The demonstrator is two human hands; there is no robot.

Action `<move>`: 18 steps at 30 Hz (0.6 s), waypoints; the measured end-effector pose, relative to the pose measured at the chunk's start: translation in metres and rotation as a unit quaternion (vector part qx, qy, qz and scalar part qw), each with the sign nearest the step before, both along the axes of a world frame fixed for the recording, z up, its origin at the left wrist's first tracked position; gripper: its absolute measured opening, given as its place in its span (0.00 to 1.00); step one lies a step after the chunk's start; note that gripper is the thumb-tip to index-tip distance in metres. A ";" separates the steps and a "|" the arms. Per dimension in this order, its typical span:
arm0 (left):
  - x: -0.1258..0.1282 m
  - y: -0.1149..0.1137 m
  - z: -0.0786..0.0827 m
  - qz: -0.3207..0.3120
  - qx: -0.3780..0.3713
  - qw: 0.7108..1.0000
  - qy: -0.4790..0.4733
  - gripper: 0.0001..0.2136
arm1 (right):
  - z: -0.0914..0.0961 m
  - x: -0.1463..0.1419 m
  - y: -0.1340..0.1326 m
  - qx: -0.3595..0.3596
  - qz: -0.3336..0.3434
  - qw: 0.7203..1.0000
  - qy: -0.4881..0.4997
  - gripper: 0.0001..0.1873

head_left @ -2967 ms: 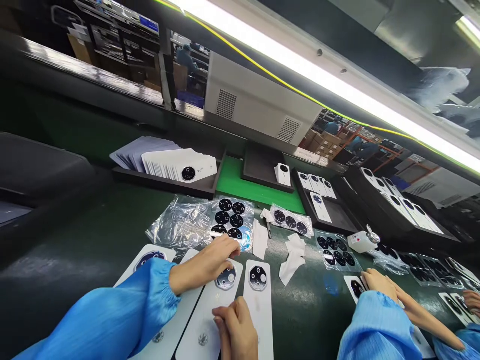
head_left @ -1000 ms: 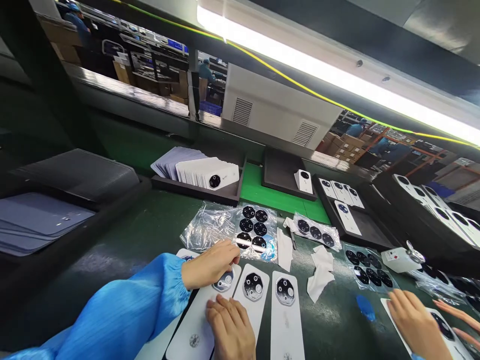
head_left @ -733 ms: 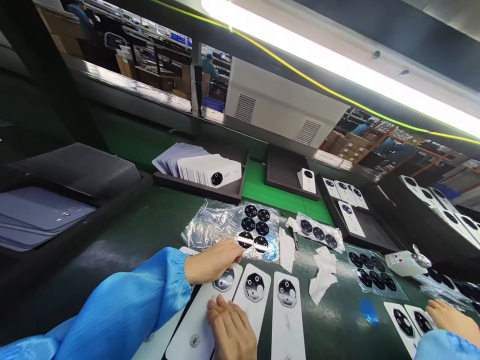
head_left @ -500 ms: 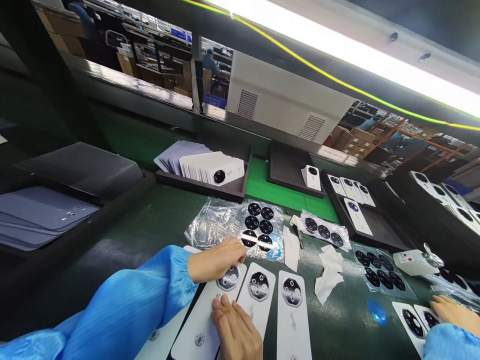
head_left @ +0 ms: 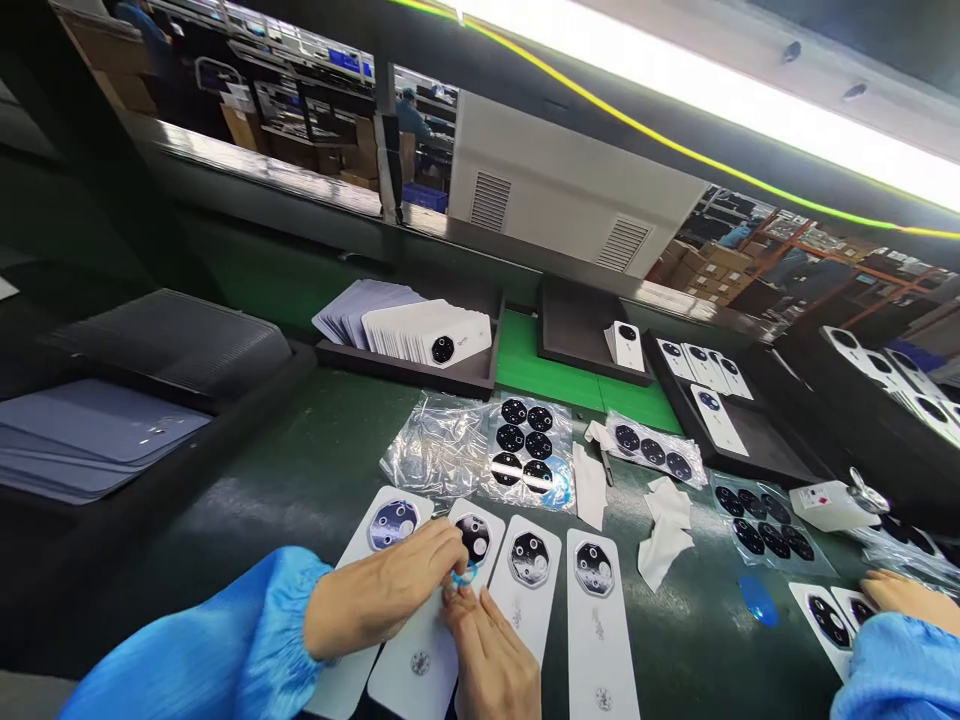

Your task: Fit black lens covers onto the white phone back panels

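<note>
My left hand (head_left: pixel 390 582) reaches in from the left, its fingers pinched on a small piece of blue film (head_left: pixel 465 574). The film is just below the dark octagonal camera plate (head_left: pixel 475 537) of a white phone-back panel (head_left: pixel 420 635). My right hand (head_left: pixel 495 650) lies over this panel and the one beside it, fingers stretched out, fingertips touching the lower edge of the film. To the right lie a second white panel (head_left: pixel 534 610) and a third (head_left: pixel 602 640). Another panel (head_left: pixel 360 540) with a bluish octagon is partly under my left hand.
A plastic sheet of black octagons (head_left: pixel 523 440) lies ahead beside crumpled clear film (head_left: pixel 439 440). White wipes (head_left: pixel 590 485) and a blue disc (head_left: pixel 757 600) lie to the right. Black trays (head_left: pixel 484 378) hold stacked panels. A co-worker's hand (head_left: pixel 911 605) touches panels at far right.
My left hand has moved down and left from the top of the panel, and blue film now shows at its fingertips. My right fingertips have closed in on the film. The view has shifted slightly.
</note>
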State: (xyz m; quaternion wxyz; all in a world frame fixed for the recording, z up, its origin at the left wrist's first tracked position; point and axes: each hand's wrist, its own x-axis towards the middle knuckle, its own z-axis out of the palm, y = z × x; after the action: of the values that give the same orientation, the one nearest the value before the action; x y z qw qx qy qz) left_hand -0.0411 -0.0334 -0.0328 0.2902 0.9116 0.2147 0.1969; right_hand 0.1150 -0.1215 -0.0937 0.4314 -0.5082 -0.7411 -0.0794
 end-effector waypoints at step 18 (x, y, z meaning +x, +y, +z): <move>-0.045 0.016 0.018 0.170 -0.019 0.985 0.028 0.08 | 0.008 -0.044 0.017 -0.255 0.158 0.916 0.268 0.24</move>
State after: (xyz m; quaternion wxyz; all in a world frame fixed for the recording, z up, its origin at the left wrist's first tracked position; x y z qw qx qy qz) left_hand -0.0863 -0.0169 -0.0150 0.2631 0.8614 0.3785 0.2134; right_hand 0.0707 -0.1048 -0.0859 0.4770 -0.4792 -0.6634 0.3205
